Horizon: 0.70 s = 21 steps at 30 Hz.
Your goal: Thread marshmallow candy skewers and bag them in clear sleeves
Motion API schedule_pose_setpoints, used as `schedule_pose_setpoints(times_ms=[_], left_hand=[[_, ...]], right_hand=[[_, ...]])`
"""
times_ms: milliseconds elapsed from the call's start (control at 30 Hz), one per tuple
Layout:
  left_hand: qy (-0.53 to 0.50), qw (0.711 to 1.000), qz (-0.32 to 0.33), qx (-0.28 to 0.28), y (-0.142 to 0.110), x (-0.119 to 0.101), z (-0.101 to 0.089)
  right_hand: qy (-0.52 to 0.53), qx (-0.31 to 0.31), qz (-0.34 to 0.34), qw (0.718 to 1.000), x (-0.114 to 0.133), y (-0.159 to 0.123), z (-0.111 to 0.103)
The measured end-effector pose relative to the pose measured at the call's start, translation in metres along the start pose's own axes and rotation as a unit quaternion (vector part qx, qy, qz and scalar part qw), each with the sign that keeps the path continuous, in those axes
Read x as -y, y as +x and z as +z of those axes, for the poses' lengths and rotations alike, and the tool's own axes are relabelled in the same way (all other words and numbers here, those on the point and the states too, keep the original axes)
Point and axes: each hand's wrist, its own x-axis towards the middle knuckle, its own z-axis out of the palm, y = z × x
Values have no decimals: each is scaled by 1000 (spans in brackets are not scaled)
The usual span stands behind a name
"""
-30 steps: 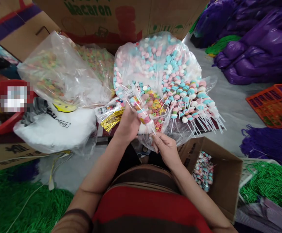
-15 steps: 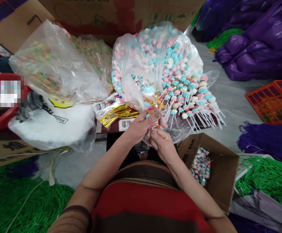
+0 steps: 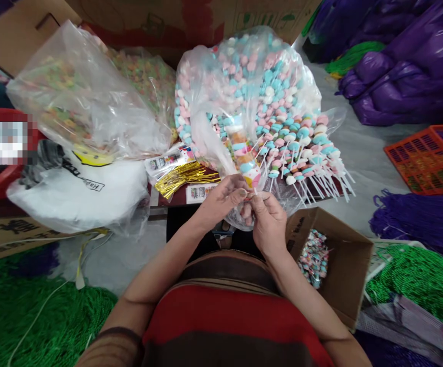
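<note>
My left hand (image 3: 221,199) and my right hand (image 3: 268,220) meet in front of me, both pinched round the lower end of a marshmallow skewer in a clear sleeve (image 3: 243,155) that stands upright. Behind it a big clear bag of pink, blue and white marshmallow skewers (image 3: 267,102) lies open, sticks pointing right. A bundle of gold twist ties (image 3: 185,177) and printed labels (image 3: 168,162) lie just left of my left hand.
Clear bags of coloured cereal rings (image 3: 76,97) rest on a white sack (image 3: 80,196) at the left. An open cardboard box (image 3: 353,265) with wrapped skewers stands at my right. Purple bags (image 3: 416,66), an orange crate (image 3: 431,158), green and purple bead strings surround me.
The sleeved skewer went from slanted to upright. My left hand slid down from its middle to its base, where the right hand joined it. The view shifted slightly downward.
</note>
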Motion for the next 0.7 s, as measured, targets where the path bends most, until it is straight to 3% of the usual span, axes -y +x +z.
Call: schedule_pose_setpoints(times_ms=[100,233,500,600,700], left_hand=[[104,992,54,-45,-3,-1,-4],[262,954,116,-88,0,-8,-3],[319,934,145,-78,0,-7,0],[217,966,113,-83,1,-7,-4],[-17,988,75,-136,8,-15,-10]], right_hand=[[-36,-6,-15,999,-2,-1,-2],[-112,-9,-38,993,-3,-4,-4],[-118,-22,-45,992,-5,-6,-7],[-88,-24,-32,995,-8,-5,-11],[-76,-6,-18,997,-11,-6,-13]])
